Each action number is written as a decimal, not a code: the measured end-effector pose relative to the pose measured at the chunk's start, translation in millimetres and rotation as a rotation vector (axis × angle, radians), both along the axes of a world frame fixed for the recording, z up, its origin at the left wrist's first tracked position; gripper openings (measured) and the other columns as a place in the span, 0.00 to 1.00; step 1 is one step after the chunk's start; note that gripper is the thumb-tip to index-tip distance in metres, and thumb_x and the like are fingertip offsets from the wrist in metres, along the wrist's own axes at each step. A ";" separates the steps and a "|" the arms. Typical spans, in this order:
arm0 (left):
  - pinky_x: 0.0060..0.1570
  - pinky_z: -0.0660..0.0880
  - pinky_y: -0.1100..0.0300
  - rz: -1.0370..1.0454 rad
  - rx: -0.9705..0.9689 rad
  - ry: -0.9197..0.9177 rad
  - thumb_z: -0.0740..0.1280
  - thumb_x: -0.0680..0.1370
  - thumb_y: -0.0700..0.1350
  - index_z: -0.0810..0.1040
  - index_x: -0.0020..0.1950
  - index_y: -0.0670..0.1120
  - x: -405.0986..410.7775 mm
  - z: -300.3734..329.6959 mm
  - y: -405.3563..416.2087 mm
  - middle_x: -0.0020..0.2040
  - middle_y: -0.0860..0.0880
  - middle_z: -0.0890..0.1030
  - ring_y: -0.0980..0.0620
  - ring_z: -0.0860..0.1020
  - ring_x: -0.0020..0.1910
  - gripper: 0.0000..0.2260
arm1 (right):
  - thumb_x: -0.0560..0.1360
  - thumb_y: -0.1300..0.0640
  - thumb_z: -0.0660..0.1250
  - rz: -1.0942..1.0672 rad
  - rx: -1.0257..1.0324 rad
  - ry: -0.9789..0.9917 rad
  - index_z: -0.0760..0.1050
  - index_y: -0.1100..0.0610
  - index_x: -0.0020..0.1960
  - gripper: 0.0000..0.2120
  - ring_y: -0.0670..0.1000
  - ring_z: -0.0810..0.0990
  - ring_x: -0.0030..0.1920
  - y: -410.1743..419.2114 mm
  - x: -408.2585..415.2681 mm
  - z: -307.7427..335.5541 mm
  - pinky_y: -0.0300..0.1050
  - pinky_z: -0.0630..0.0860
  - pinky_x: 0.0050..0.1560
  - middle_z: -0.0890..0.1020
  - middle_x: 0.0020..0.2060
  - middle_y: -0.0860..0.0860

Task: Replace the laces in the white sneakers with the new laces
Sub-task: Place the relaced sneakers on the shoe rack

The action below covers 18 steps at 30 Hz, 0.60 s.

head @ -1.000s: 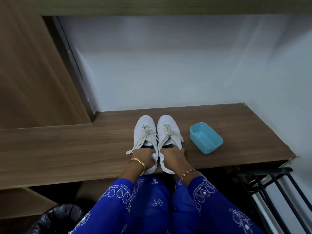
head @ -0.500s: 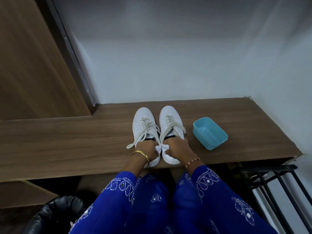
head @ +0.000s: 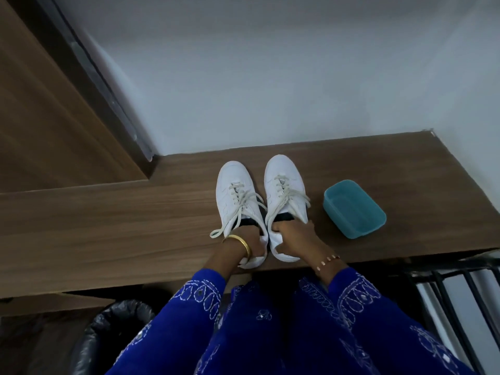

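Two white sneakers stand side by side, toes toward the wall, on a brown wooden shelf [head: 108,228], each gripped at the heel by one of a person's hands. The left hand [head: 244,246] curls its fingers into the collar of the left sneaker [head: 235,196], whose heel reaches the shelf's near edge; a gold bangle [head: 239,240] circles that wrist. The right hand [head: 293,235] holds the right sneaker [head: 284,185] the same way, fingers hooked inside the opening and thumb on the outer heel, with a beaded bracelet [head: 327,262] at its wrist. Both shoes are laced with off-white laces [head: 238,209], the bows loose; one end trails onto the shelf just left of the left hand. Right of the right hand, near but not touching the shoes, sits an open teal plastic container [head: 354,208]; whether anything lies inside it cannot be told. Blue embroidered sleeves [head: 205,296] cover both forearms below the grip. A black bin-liner [head: 113,334] shows lower left, and a black metal rack [head: 454,282] lower right.
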State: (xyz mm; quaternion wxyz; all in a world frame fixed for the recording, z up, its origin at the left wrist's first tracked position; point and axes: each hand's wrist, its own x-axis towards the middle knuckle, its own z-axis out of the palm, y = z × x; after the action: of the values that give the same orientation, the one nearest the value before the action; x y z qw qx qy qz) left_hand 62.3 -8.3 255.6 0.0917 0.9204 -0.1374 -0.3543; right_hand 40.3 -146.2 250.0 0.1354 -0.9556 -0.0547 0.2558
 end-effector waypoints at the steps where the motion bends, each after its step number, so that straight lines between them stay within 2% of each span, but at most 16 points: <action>1: 0.45 0.68 0.59 -0.004 -0.005 -0.023 0.63 0.77 0.46 0.76 0.54 0.37 -3.0 2.7 0.7 0.54 0.39 0.78 0.41 0.76 0.54 0.13 | 0.75 0.56 0.65 -0.010 -0.017 0.019 0.71 0.54 0.61 0.15 0.56 0.72 0.62 4.5 -1.2 4.4 0.61 0.62 0.66 0.76 0.58 0.53; 5: 0.52 0.71 0.54 -0.070 0.038 -0.094 0.63 0.76 0.46 0.75 0.57 0.39 -11.7 24.1 9.6 0.57 0.40 0.78 0.41 0.75 0.57 0.14 | 0.78 0.57 0.59 -0.058 -0.060 0.077 0.70 0.56 0.62 0.13 0.58 0.72 0.62 25.0 -13.6 27.6 0.61 0.64 0.64 0.75 0.60 0.55; 11: 0.53 0.71 0.54 -0.127 0.071 -0.086 0.64 0.76 0.48 0.75 0.58 0.41 -11.3 90.2 15.5 0.58 0.42 0.77 0.43 0.75 0.58 0.15 | 0.77 0.57 0.61 -0.056 -0.052 0.040 0.72 0.56 0.61 0.14 0.58 0.73 0.62 28.3 -18.6 93.3 0.54 0.68 0.59 0.76 0.60 0.55; 14: 0.54 0.71 0.54 -0.169 0.067 -0.089 0.64 0.76 0.49 0.75 0.58 0.42 -8.5 121.4 13.8 0.59 0.43 0.77 0.44 0.75 0.59 0.15 | 0.77 0.56 0.60 -0.061 -0.078 0.044 0.72 0.56 0.61 0.13 0.58 0.73 0.62 25.1 -18.3 129.0 0.53 0.68 0.59 0.76 0.60 0.55; 18: 0.54 0.71 0.55 -0.256 0.028 -0.171 0.63 0.76 0.48 0.75 0.60 0.43 2.5 167.0 5.2 0.59 0.43 0.77 0.45 0.75 0.59 0.15 | 0.77 0.56 0.59 -0.119 -0.066 -0.044 0.72 0.58 0.60 0.14 0.58 0.75 0.59 15.5 -17.7 174.9 0.54 0.71 0.59 0.77 0.58 0.56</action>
State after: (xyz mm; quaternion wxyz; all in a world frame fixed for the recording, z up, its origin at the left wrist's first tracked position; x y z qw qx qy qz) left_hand 64.8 -3.0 422.5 0.0211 0.9234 -0.2558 -0.2854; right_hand 22.6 -130.7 424.9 0.1175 -0.9665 0.0079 0.2281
